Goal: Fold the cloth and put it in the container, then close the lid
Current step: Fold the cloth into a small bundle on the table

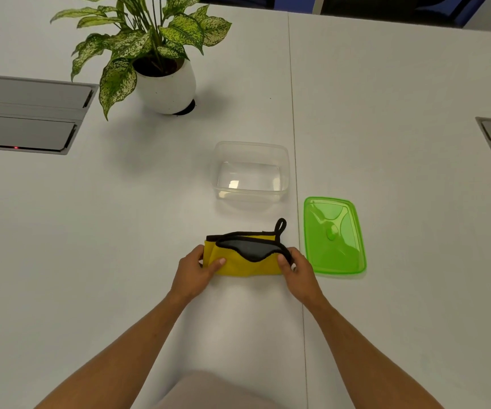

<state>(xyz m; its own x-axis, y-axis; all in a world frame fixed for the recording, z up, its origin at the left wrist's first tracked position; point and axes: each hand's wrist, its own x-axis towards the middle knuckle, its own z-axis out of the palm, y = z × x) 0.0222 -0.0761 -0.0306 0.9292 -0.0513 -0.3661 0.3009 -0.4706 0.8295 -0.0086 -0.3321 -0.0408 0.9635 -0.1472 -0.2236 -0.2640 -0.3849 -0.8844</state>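
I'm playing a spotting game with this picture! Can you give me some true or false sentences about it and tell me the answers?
1. Both hands, left hand and right hand, hold the yellow cloth. True.
2. The clear container has the cloth inside. False: it is empty.
3. The green lid is on the container. False: it lies on the table beside the cloth.
4. A potted plant stands behind the container. True.

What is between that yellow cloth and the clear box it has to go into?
Nothing visible. Bare table lies between the cloth and the open container. The green lid sits off to the right.
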